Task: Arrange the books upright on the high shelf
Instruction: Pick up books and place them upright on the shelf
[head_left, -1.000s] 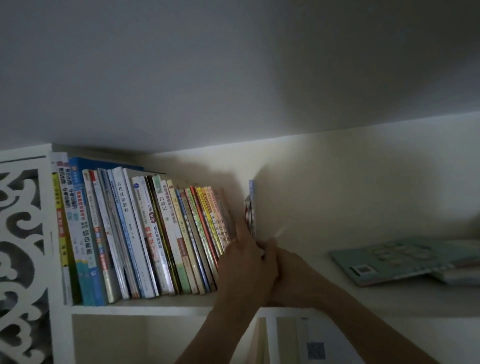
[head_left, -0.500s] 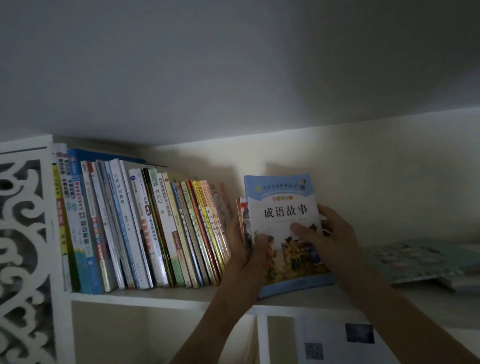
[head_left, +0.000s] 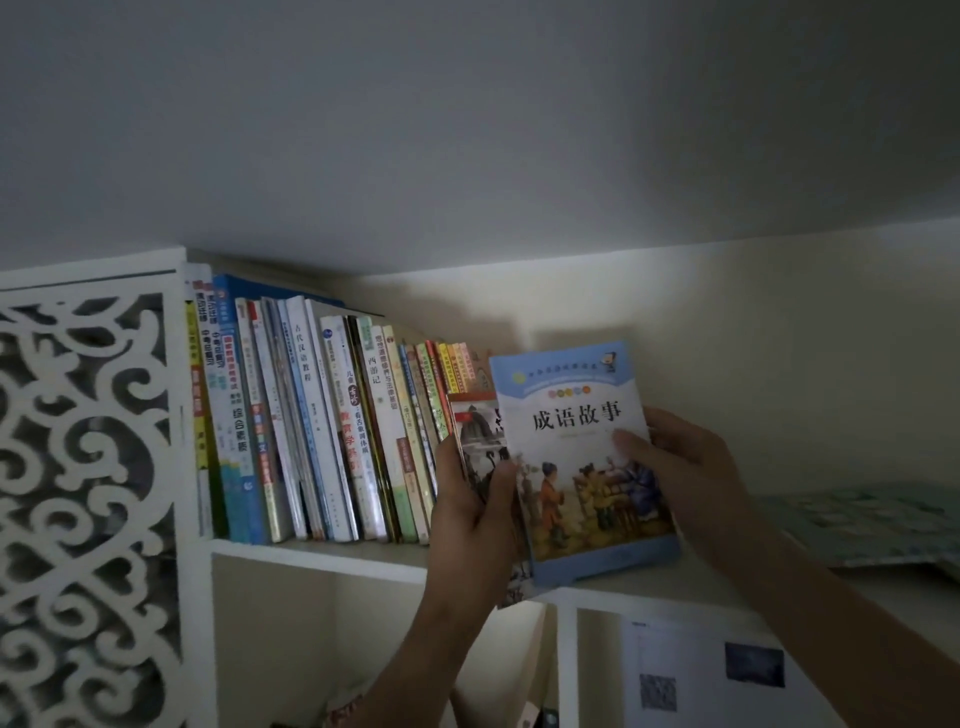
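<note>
A blue-covered storybook with a painted scene stands cover-out at the right end of a row of upright books on the white high shelf. My right hand grips its right edge, thumb across the cover. Behind it to the left sits a thinner book with a red top. My left hand holds this pair at the left edge, thumb on the front. The bottom corners of both books hang slightly past the shelf's front edge.
A white fretwork side panel closes the shelf on the left. Flat books lie on the shelf at the right. The ceiling is close above. Below the shelf are compartments with a paper sheet.
A second ago both hands were pressed together at the end of the row with the book edge-on. The blue book has since turned cover-out and come slightly forward, my right hand on its right edge.
</note>
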